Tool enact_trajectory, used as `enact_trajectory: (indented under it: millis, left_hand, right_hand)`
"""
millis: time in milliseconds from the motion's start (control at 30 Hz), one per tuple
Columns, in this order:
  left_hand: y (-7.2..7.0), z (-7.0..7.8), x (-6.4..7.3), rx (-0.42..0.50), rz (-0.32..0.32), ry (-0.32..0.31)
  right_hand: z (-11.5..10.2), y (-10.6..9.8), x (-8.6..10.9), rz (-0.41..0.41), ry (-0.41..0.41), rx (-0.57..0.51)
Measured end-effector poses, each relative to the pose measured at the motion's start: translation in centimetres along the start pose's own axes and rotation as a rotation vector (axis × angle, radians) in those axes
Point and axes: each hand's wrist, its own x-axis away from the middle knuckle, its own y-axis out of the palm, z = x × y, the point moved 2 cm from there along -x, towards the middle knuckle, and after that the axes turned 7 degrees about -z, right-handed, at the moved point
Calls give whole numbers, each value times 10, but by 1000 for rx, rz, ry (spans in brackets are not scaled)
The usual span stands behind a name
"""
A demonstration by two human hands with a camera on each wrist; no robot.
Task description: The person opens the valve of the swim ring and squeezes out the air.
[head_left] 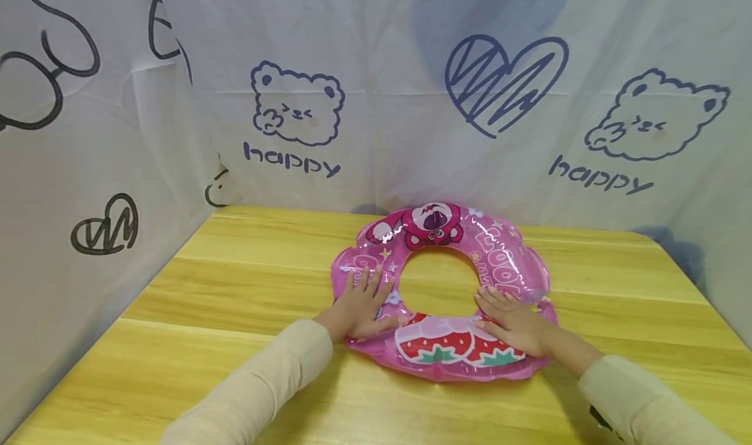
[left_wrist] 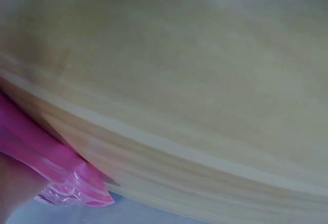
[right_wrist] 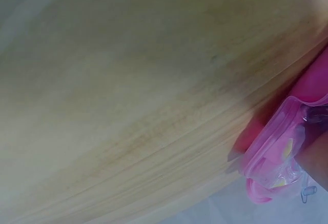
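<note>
A pink inflatable swim ring (head_left: 499,243) with a bear print and strawberry prints lies flat on the wooden table (head_left: 235,282). Its front part looks partly soft and creased. My left hand (head_left: 365,305) rests with spread fingers on the ring's left side. On its right side lies my right hand (head_left: 514,321), palm down, fingers pointing toward the centre hole. In the left wrist view, the ring's pink edge (left_wrist: 56,157) shows at the lower left beside a bit of the hand. The right wrist view has the ring's side (right_wrist: 279,149) with a small clear valve (right_wrist: 307,193).
White cloth (head_left: 376,138) with drawn bears, hearts and "happy" lettering hangs behind the table and along its sides. The ring's far edge lies close to the back cloth. Bare wood extends to the left and right of the ring.
</note>
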Motion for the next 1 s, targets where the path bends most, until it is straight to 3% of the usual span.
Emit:
enact_trajectory:
  millis: [200, 333, 567, 733, 833, 1000]
  left_hand:
    - [3, 1, 3, -70, 38, -18]
    - [3, 2, 5, -117, 107, -31]
    - [6, 5, 9, -230, 220, -62]
    - [4, 5, 11, -255, 287, -62]
    - [2, 5, 13, -246, 325, -43]
    - [-10, 12, 20, -206, 367, 73]
  right_hand:
    - [-4, 1, 0, 9, -7, 31]
    - [-5, 1, 0, 29, -3, 65]
    - [-9, 2, 3, 76, 10, 195]
    - [-11, 4, 4, 128, -6, 303]
    - [-11, 6, 4, 180, -26, 369]
    - [-20, 0, 8, 292, -102, 419]
